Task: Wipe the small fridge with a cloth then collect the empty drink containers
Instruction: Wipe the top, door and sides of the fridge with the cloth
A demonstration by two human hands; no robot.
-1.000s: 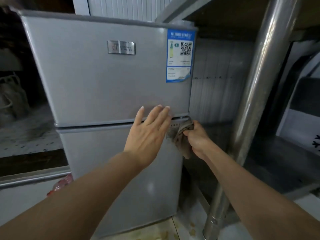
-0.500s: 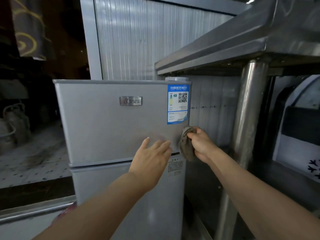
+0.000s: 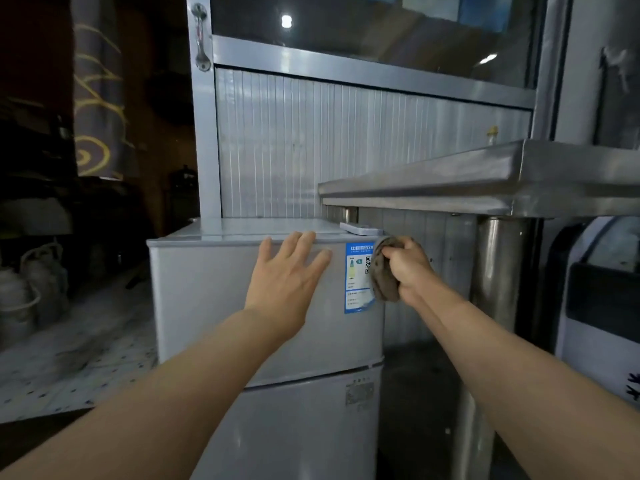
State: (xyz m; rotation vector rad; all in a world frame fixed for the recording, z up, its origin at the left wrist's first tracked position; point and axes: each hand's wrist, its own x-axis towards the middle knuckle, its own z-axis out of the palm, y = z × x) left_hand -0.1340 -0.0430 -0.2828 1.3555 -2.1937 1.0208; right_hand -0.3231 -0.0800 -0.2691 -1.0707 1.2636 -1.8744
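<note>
Cloth (image 3: pixel 382 275) in right hand (image 3: pixel 408 268) grip, fridge (image 3: pixel 214 292) edge

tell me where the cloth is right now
In the head view the cloth is bunched in the right hand, pressed against the fridge door's upper right edge, over the blue label.

Ribbed metal wall panel (image 3: pixel 346 147) ahead of me, steel table (image 3: pixel 485 185) on my right, speckled floor (image 3: pixel 79 358) left, dim light throughout.
</note>
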